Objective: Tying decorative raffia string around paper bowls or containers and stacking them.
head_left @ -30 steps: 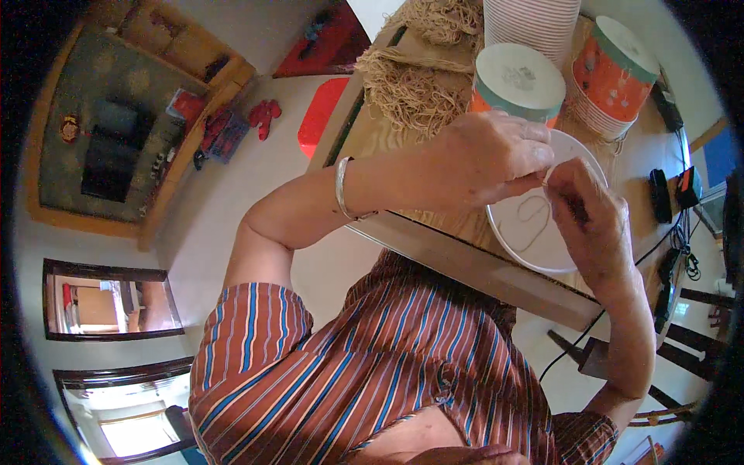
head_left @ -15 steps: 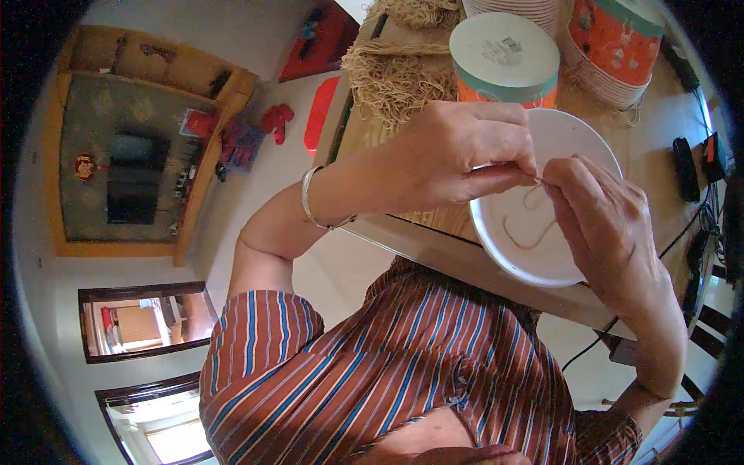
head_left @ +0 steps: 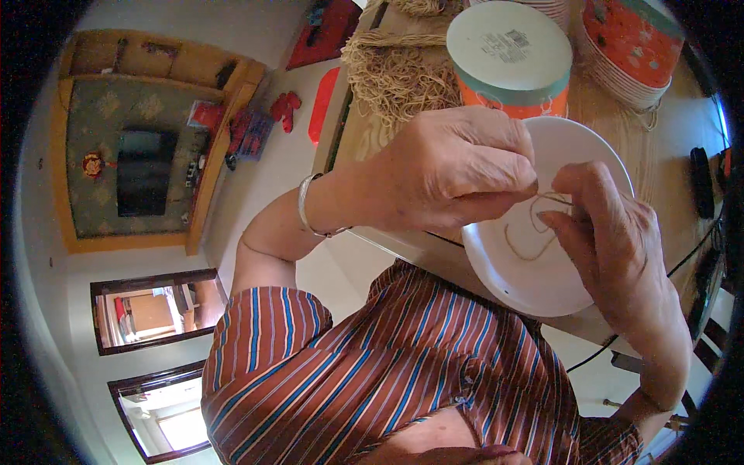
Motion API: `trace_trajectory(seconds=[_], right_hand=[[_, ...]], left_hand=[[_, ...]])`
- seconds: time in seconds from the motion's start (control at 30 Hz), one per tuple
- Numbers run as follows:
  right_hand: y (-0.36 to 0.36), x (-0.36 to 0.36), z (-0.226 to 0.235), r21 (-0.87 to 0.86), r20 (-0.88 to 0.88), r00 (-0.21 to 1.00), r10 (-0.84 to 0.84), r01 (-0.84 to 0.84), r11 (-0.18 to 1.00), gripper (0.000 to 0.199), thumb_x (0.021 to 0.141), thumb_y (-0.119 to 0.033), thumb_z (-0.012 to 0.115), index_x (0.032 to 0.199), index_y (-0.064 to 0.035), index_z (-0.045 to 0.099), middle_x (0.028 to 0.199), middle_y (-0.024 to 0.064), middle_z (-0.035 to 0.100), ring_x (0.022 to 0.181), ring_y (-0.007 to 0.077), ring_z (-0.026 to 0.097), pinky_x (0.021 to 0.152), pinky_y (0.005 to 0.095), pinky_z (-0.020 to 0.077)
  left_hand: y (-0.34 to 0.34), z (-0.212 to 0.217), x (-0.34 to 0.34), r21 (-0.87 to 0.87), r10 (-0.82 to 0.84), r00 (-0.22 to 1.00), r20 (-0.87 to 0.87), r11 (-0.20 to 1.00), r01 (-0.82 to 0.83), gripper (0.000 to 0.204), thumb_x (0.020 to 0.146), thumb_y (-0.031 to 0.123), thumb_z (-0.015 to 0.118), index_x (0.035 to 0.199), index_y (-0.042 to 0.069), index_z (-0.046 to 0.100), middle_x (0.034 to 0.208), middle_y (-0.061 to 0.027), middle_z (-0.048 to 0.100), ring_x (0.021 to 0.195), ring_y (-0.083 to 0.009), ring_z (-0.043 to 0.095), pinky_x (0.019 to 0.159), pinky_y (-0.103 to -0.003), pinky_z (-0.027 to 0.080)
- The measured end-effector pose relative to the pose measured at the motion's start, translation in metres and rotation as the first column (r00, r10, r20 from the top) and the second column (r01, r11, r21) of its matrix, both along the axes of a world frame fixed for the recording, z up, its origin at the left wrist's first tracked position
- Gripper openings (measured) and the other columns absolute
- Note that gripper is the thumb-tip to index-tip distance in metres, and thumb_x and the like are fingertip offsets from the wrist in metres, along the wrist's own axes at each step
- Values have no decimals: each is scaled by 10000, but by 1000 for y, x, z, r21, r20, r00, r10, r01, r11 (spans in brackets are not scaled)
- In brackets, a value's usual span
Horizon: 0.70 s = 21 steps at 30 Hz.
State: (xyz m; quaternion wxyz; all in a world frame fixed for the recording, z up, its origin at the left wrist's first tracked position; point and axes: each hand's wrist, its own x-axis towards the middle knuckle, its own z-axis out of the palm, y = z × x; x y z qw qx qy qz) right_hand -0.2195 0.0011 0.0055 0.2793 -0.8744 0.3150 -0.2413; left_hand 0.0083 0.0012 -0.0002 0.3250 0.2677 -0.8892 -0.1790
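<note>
Pinching string (head_left: 542,203) between fingertips of left hand (head_left: 449,174) and right hand (head_left: 612,240), frame centre-right | loop hanging over white plate (head_left: 511,271) | beyond: tub (head_left: 508,58), bowls (head_left: 620,70), string pile (head_left: 395,74), upper frame

Lighting: I read even, soft daylight across the frame, bright without harshness. Brightest patches: the white plate (head_left: 542,279), lit nearly to wash-out on its rim, and the pale floor (head_left: 263,186). Glare: a window (head_left: 167,418) at lower left blows out to white. Shadows: faint, soft-edged; a mild one under the left hand (head_left: 457,167) onto the plate. Focus: I find both hands and the striped shirt (head_left: 372,372) sharp; the right hand (head_left: 620,248) shows no motion blur. Distortion: strong fisheye; the table edge (head_left: 333,116) and wall cabinet (head_left: 139,139) bow visibly. Edges: black vignette rings the picture; detail softens toward it.
</note>
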Motion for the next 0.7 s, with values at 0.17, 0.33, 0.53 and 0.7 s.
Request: trace_trajectory(seconds=[0.17, 0.33, 0.53, 0.7], right_hand=[[-3, 2, -6, -37, 50, 998, 42, -41, 999, 130, 816, 15, 622, 897, -21, 526, 748, 135, 558, 644, 319, 588, 594, 378, 476], [-4, 6, -4, -85, 72, 991, 111, -105, 991, 122, 809, 34, 610, 912, 1, 553, 752, 146, 574, 650, 330, 597, 593, 371, 483], [-4, 4, -6, 95, 62, 996, 62, -68, 993, 81, 810, 46, 600, 872, 8, 563, 785, 150, 607, 674, 323, 624, 601, 358, 492], [4, 7, -3, 143, 4, 998, 71, -70, 987, 75, 802, 51, 602, 853, 3, 574, 770, 149, 597, 658, 303, 615, 589, 345, 480]], left_hand=[[-2, -4, 4, -1, -13, 1000, -10, 1000, 13, 160, 742, 4, 746, 893, 11, 690, 856, -93, 622, 774, -220, 625, 668, -316, 508], [5, -2, 9, 89, 13, 1000, 10, 996, -14, 187, 754, 27, 744, 932, 16, 686, 861, -88, 612, 781, -219, 618, 678, -307, 502], [25, -10, 18, 154, 402, 913, 68, 900, -407, 374, 811, 103, 726, 1152, 38, 587, 832, -46, 577, 739, -127, 561, 710, -265, 471], [52, -24, 19, 623, 537, 833, 134, 608, -492, 491, 847, 119, 676, 1286, 37, 471, 967, -57, 619, 843, -101, 580, 745, -254, 481]])
